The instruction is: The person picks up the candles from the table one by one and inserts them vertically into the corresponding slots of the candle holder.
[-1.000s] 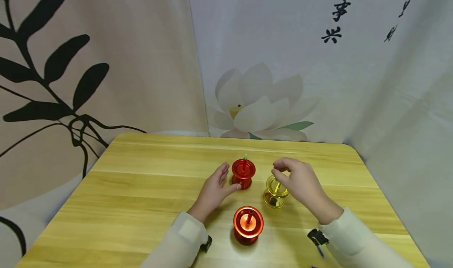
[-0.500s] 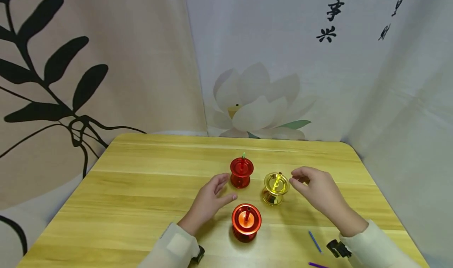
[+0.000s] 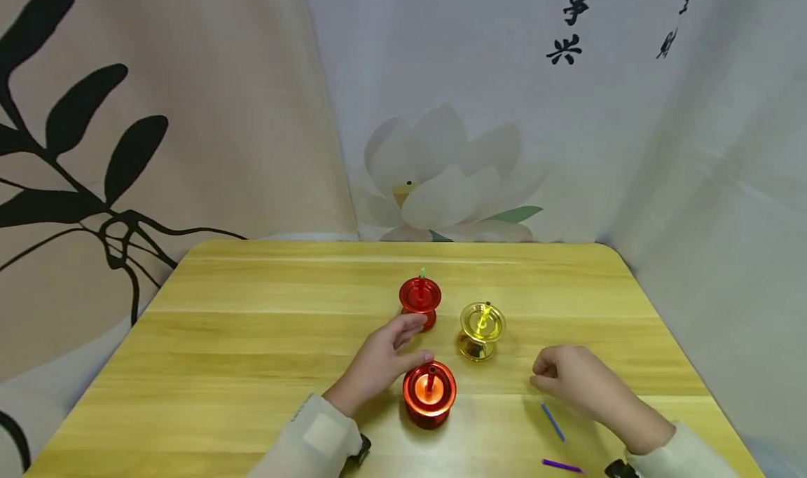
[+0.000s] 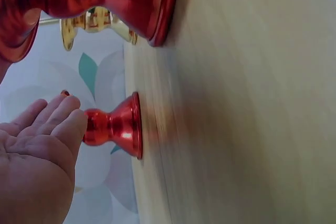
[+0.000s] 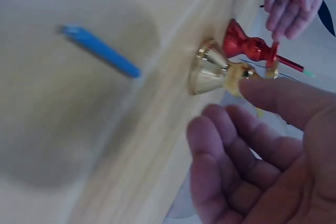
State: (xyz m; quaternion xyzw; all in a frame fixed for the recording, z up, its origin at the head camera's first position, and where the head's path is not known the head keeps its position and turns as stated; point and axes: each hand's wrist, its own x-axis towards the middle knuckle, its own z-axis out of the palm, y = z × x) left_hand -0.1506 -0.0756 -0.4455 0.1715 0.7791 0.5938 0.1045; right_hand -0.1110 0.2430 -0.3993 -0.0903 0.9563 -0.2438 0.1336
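Note:
Three metallic candle holders with centre spikes stand upright: a red one [image 3: 429,293] at the back with a small green tip on its spike, a gold one [image 3: 477,345] to its right, and an orange-red one [image 3: 439,398] in front. My left hand [image 3: 380,361] lies between the two red holders, fingers extended and holding nothing; its thumb is at the front holder's rim, and I cannot tell if it touches. My right hand [image 3: 580,381] hovers above a thin blue stick [image 5: 102,51], with thumb and loosely bent fingers apart and nothing between them.
A purple stick [image 3: 561,466] lies on the wooden table [image 3: 265,366] near the front right. Printed curtains [image 3: 265,113] hang behind the table's back edge and along its right side.
My right hand has drawn away from the gold holder, moving right and toward me to the blue stick. The left hand has shifted slightly from the back red holder toward the front one.

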